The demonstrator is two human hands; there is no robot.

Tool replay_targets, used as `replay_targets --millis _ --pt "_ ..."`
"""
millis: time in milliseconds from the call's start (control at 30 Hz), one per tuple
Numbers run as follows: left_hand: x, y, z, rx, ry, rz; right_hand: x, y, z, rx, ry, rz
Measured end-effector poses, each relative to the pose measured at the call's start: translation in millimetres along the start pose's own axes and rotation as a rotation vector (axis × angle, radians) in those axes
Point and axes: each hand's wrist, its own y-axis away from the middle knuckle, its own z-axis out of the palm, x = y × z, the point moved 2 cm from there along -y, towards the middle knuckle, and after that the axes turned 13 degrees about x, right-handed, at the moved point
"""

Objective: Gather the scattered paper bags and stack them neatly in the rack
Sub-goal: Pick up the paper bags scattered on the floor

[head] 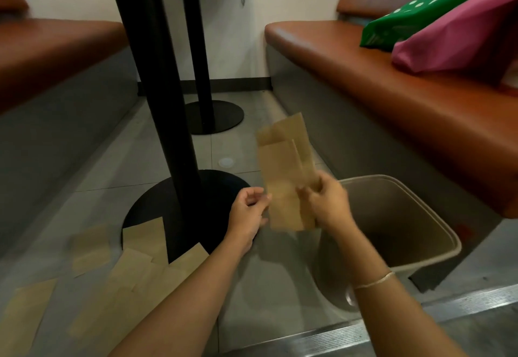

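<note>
A few brown paper bags [286,177] are held up in the air, just above the floor [246,286]. The right hand [326,202] pinches them near the bottom, fingers [304,188] curled on the paper. The left hand [248,213] touches their left edge, fingers loosely bent. No words can be read on the bags. More loose bags [140,267] lie flat on the floor by the black table base [157,211]. A tan bin [398,225] stands just right of the hands, beside a brown seat [378,70].
</note>
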Motion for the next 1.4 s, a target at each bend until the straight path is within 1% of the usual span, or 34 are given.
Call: replay_targets --millis 67,133,233,300,333,467,567,633,700,767,833,933,1000,1067,1167,1300,1333,1400 --pt "4.9 5.1 7.0 -0.029 0.018 -0.011 -13.7 -14.6 -32.8 0.057 0.057 -0.001" --pt "7.5 9.3 12.5 -0.044 0.005 -0.005 -18.9 -27.7 -66.0 0.121 0.123 0.039" --pt "9.5 13.1 19.9 -0.047 -0.02 0.011 -8.5 -41.6 -104.0 0.226 0.294 0.11" --pt "9.5 12.8 23.6 -0.039 -0.03 0.009 6.7 -43.3 -117.1 0.254 0.385 0.194" --pt "8.7 12.3 25.3 -0.038 -0.042 0.008 16.9 -43.1 -119.8 0.243 0.424 0.242" --pt "2.3 12.4 28.5 -0.041 -0.103 0.015 52.7 -34.2 -109.4 0.062 0.597 0.376" --pt "-4.4 11.0 26.0 -0.026 -0.142 0.021 67.4 -27.2 -97.2 0.011 0.592 0.464" --pt "-9.3 8.3 21.1 -0.014 -0.179 0.023 67.0 -25.6 -91.7 0.023 0.568 0.486" --pt "-14.9 5.2 13.4 0.0 -0.201 0.015 59.0 -26.4 -86.5 0.087 0.549 0.46" --pt "-19.9 3.5 3.6 0.014 -0.223 0.003 48.1 -28.6 -79.9 0.187 0.566 0.375" --pt "-25.8 0.9 -7.3 0.028 -0.254 -0.01 30.6 -27.0 -68.8 0.278 0.574 0.234" --pt "-34.9 -5.2 -32.7 0.072 -0.315 -0.051 -6.6 -10.8 -41.1 0.342 0.463 -0.042" --pt "-41.8 -11.6 -56.5 0.107 -0.357 -0.07 -28.8 7.0 -14.3 0.269 0.403 -0.208" --pt "-48.4 -18.4 -83.6 0.15 -0.397 -0.07 -33.6 26.4 22.3 0.121 0.36 -0.278" --pt "-57.5 -26.4 -123.7 0.243 -0.44 -0.08 -6.4 57.2 92.7 -0.129 0.338 -0.244" --pt "-69.6 -32.3 -174.8 0.336 -0.497 -0.089 52.5 107.2 176.1 -0.451 0.48 -0.098" --pt "-73.6 -33.4 -186.2 0.35 -0.498 -0.097 65.1 120.8 189.9 -0.498 0.499 -0.077" --pt "-79.8 -34.1 -206.1 0.372 -0.506 -0.106 84.1 143.0 212.8 -0.537 0.517 -0.075"
